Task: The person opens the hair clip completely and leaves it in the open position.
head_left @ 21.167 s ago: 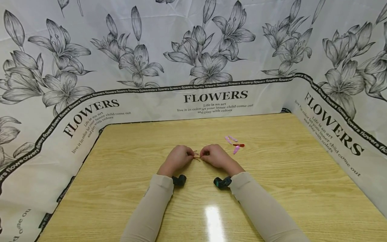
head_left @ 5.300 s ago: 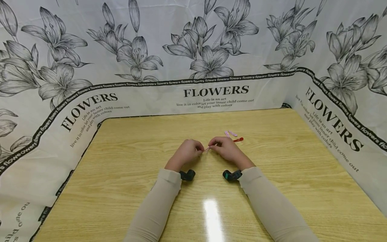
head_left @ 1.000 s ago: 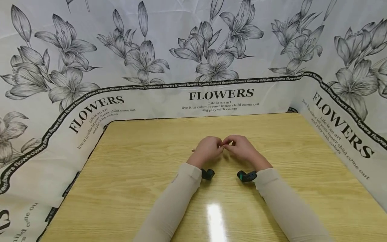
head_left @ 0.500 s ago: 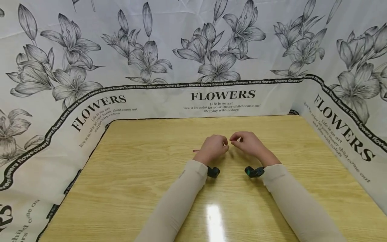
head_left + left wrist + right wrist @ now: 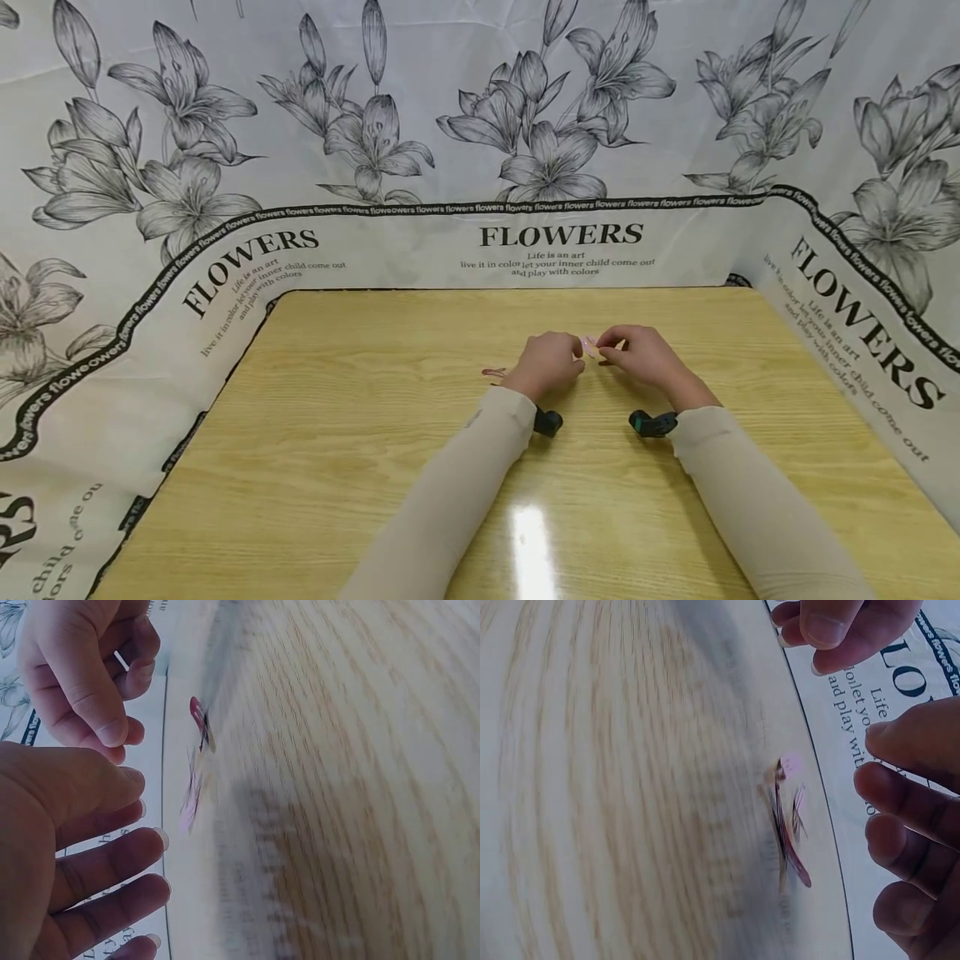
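My left hand [image 5: 553, 364] and right hand [image 5: 637, 358] hover side by side near the back of the table. Between and behind their fingertips lie pink hair clips [image 5: 588, 346], partly hidden by the hands. In the left wrist view, the left hand [image 5: 90, 847] has its fingers loosely spread, with nothing seen in them. The right hand [image 5: 915, 825] has relaxed fingers a little apart and also shows nothing held. A red hair clip [image 5: 798, 866] lies close to the pink ones. Another thin reddish clip [image 5: 493, 372] rests just left of my left wrist.
The wood-grain table [image 5: 337, 467] stretches around the hands, with a bright light reflection [image 5: 532, 542] near the front. A white floral cloth [image 5: 405, 258] with "FLOWERS" lettering encloses the back and sides. Black wrist cameras [image 5: 550, 423] sit on both wrists.
Earlier the hands pinched a thin strip together; their fingertips met a second ago. Now they are apart and farther right, over the pink clips, and a reddish clip lies to the left.
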### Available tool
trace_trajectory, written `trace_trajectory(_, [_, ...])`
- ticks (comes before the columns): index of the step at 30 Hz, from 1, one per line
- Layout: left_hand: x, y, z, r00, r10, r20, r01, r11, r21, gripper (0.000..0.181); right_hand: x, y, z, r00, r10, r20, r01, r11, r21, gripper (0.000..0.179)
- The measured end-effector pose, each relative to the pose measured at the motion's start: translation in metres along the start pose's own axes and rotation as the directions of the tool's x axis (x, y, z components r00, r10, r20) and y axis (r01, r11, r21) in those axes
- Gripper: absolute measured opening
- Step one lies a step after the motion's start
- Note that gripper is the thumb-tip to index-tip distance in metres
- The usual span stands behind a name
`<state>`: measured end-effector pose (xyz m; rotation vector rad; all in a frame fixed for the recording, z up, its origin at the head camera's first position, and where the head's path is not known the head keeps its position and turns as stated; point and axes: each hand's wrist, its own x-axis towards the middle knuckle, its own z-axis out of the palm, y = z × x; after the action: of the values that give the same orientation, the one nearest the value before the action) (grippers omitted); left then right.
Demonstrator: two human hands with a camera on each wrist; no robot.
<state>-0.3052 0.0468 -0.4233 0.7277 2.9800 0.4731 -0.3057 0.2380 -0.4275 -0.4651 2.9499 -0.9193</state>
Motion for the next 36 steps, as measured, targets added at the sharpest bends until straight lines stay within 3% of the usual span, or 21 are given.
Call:
trace_trajectory(11, [0.014, 0.009, 0.009, 0.999, -0.027, 0.017, 0.026, 1.000, 0.017, 0.018, 0.002, 0.015, -0.005, 0.998, 0.060, 0.008, -0.059, 0.994, -0.095, 0.020])
trace_trajectory(23, [0.018, 0.021, 0.011, 0.995, -0.063, 0.072, 0.059, 0.997, 0.052, 0.014, 0.005, 0.028, -0.006, 0.996, 0.091, 0.024, -0.088, 0.991, -0.105, 0.019])
trace_trajectory(36, [0.026, 0.028, 0.013, 0.994, -0.086, 0.071, 0.080, 0.994, 0.077, 0.015, 0.010, 0.027, -0.011, 0.993, 0.110, 0.043, -0.103, 0.986, -0.129, 0.023])
